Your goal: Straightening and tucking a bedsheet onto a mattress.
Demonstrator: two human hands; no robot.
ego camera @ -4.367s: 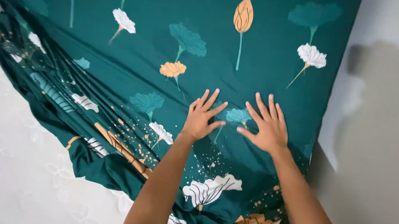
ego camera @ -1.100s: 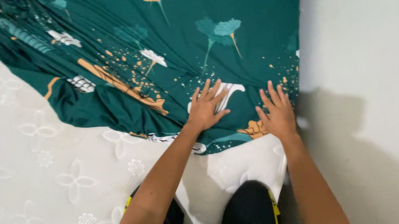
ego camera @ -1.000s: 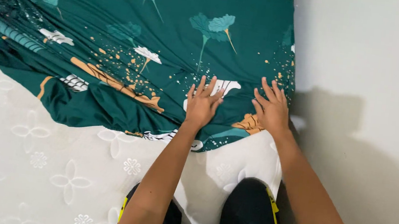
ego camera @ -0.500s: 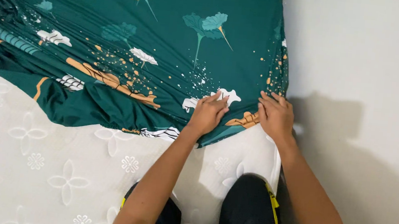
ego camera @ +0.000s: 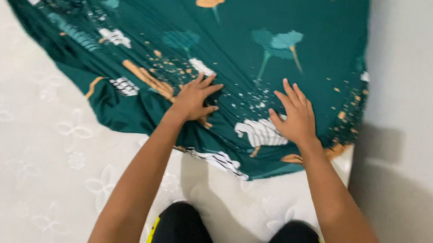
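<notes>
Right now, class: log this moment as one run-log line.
left hand: flat on dark green floral bedsheet | right hand: flat on sheet | white quilted mattress: partly uncovered

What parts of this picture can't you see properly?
Head view:
- Green flowered sheet: cut off at the top edge.
- Sheet under the left hand and right hand: covered by them.
- White mattress: partly under the sheet, right side blocked by the wall.

Light was soft, even and moderately bright, with no glare. A broad grey shadow lay on the wall at lower right; a darker one fell on the mattress between the arms. Motion blur smeared the sheet print, worst toward the upper left corner. Hand edges were slightly soft.
</notes>
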